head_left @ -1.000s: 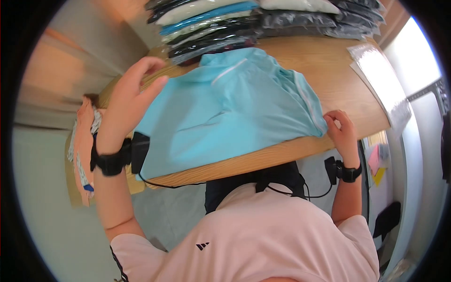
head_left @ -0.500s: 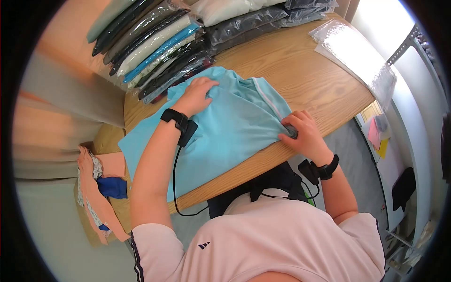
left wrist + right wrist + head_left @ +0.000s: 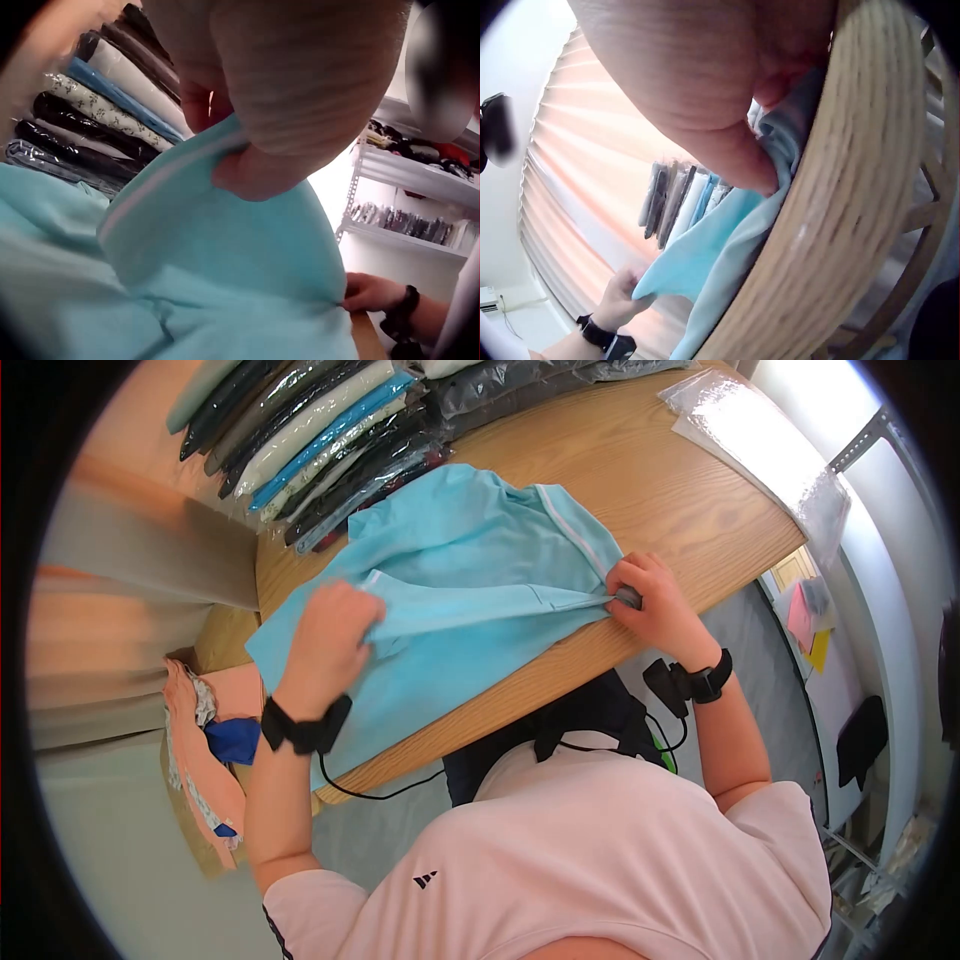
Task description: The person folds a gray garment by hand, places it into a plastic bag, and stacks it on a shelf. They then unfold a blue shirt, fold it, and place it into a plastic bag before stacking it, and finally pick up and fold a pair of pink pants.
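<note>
A light blue garment (image 3: 455, 550) with white trim lies over the wooden table (image 3: 700, 490). My left hand (image 3: 328, 645) grips a white-trimmed edge of it, lifted off the cloth below. In the left wrist view the thumb (image 3: 255, 176) presses on the inner side of that raised edge. My right hand (image 3: 655, 600) pinches the fabric at the table's front edge, where a greyish bit shows between the fingers. Between both hands the cloth is stretched into a long fold, also seen in the right wrist view as a taut light blue span (image 3: 697, 247).
Bagged folded clothes (image 3: 330, 445) are stacked at the table's back, beside grey bagged ones (image 3: 520, 400). Clear plastic sleeves (image 3: 765, 445) lie at the far right. Peach and blue clothes (image 3: 205, 750) rest on a lower surface to the left. Black cables (image 3: 375, 792) trail from both wrist cameras.
My left hand came down onto the garment, then drew an edge of it up and back toward the left. The right hand has kept hold of the garment's right corner by the table edge.
</note>
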A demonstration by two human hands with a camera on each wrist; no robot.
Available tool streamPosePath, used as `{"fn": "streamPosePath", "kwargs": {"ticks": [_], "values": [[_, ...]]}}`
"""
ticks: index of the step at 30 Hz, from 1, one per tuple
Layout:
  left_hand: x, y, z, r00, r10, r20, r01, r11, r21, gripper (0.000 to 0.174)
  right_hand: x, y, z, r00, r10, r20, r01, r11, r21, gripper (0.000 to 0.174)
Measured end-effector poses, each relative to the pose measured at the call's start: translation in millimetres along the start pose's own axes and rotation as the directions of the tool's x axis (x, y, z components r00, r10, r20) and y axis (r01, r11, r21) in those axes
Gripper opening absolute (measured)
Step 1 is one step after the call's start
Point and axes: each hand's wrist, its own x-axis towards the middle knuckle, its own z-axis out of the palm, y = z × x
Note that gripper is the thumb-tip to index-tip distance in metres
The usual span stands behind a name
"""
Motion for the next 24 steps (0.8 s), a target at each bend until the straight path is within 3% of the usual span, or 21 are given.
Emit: {"fn": "streamPosePath", "kwargs": {"ticks": [4, 6, 8, 10, 13, 24], "values": [[-34, 25, 22, 0.996, -0.001, 0.084, 0.012, 0.991, -0.131, 0.031, -1, -2, 0, 1.0, 0.008, 0.007, -0.008, 1.0, 0.016, 0.019], [-45, 29, 38, 0.974, -0.092, 0.208, 0.132, 0.973, -0.191, 0.033, -1, -1, 1, 1.0, -0.005, 0.006, 0.005, 1.0, 0.002, 0.019], [-49, 28, 45, 0.963, -0.132, 0.235, 0.181, 0.963, -0.201, 0.032, 1, -2, 3, 0.999, -0.032, 0.011, 0.032, 0.999, -0.002, 0.019], [-50, 26, 45, 0.945, -0.178, 0.274, 0.249, 0.935, -0.251, 0.031, 2, -3, 1, 0.998, 0.046, 0.043, -0.045, 0.999, -0.028, 0.018], [-50, 31, 31, 0.969, -0.178, 0.17, 0.225, 0.924, -0.31, 0.03, 3, -3, 3, 0.998, 0.042, 0.047, -0.041, 0.999, -0.013, 0.019], [-60, 37, 46, 0.957, -0.161, 0.242, 0.242, 0.902, -0.358, 0.03, 2, -5, 3, 0.995, 0.084, 0.045, -0.084, 0.996, 0.002, 0.019]]}}
